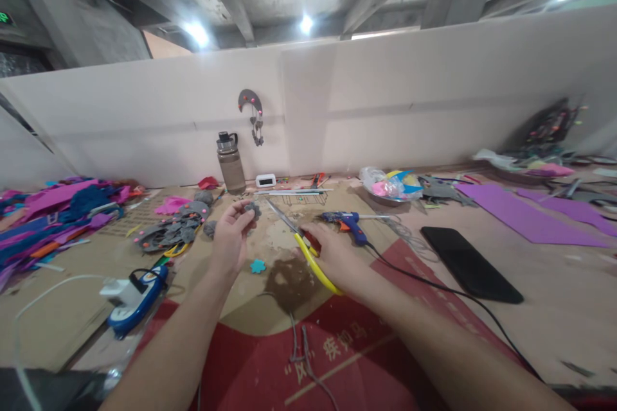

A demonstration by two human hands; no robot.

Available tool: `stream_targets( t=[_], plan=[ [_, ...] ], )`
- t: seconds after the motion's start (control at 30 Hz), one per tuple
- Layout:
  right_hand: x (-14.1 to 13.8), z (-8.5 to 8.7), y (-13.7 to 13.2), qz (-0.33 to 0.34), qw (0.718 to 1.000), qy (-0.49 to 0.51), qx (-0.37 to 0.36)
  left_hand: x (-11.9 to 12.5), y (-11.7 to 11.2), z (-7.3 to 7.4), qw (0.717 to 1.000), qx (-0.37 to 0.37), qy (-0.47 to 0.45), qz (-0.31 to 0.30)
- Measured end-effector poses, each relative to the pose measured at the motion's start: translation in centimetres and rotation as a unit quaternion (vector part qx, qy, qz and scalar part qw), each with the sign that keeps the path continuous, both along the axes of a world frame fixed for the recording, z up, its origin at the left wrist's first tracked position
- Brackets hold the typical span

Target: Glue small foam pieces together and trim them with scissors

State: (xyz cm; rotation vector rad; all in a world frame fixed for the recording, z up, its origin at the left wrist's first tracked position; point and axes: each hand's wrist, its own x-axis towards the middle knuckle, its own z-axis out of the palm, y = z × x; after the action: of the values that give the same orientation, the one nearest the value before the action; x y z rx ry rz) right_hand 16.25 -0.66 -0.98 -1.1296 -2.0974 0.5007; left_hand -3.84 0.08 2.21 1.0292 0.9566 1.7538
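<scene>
My left hand (230, 236) is raised a little over the table, its fingers pinched on a small grey felt piece (251, 209). My right hand (332, 254) is closed round the yellow handles of a pair of scissors (308, 250); the blades point up and left toward the grey piece, with their tip a short way from it. A small teal felt flower (258, 266) lies on the table between my hands. A blue hot glue gun (346, 220) lies just beyond my right hand, its black cord running off to the right.
A pile of grey felt shapes (173, 228) lies left of my hands, bright foam scraps (58, 212) further left. A water bottle (231, 162) stands at the back wall. A black phone (470, 262) and purple sheets (520, 213) lie to the right. A blue device (137, 295) sits near left.
</scene>
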Motion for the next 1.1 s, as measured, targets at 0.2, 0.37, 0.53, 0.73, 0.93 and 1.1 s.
stream_targets(
  t=[0.2,0.37,0.53,0.73,0.93,1.1],
  plan=[
    [-0.1,0.4,-0.4,0.049,0.999,0.012,-0.009,0.3,-0.2,0.0,0.999,0.006,-0.019,-0.037],
    [0.0,1.0,-0.8,0.067,0.997,-0.001,-0.024,0.4,-0.2,0.0,0.999,0.008,-0.025,-0.031],
    [-0.1,1.1,-0.9,0.070,0.997,-0.007,-0.019,0.6,-0.2,0.0,0.999,0.013,-0.002,-0.034],
    [-0.3,0.9,-1.0,0.091,0.995,0.016,-0.044,0.7,-0.3,0.2,1.000,0.011,0.013,-0.026],
    [-0.4,0.4,-0.9,0.086,0.994,0.030,-0.054,0.6,-0.2,0.0,0.999,0.011,0.039,-0.026],
    [-0.3,0.3,-0.6,0.059,0.998,0.028,-0.022,0.4,0.0,-0.2,0.999,0.013,0.033,-0.024]
  ],
)
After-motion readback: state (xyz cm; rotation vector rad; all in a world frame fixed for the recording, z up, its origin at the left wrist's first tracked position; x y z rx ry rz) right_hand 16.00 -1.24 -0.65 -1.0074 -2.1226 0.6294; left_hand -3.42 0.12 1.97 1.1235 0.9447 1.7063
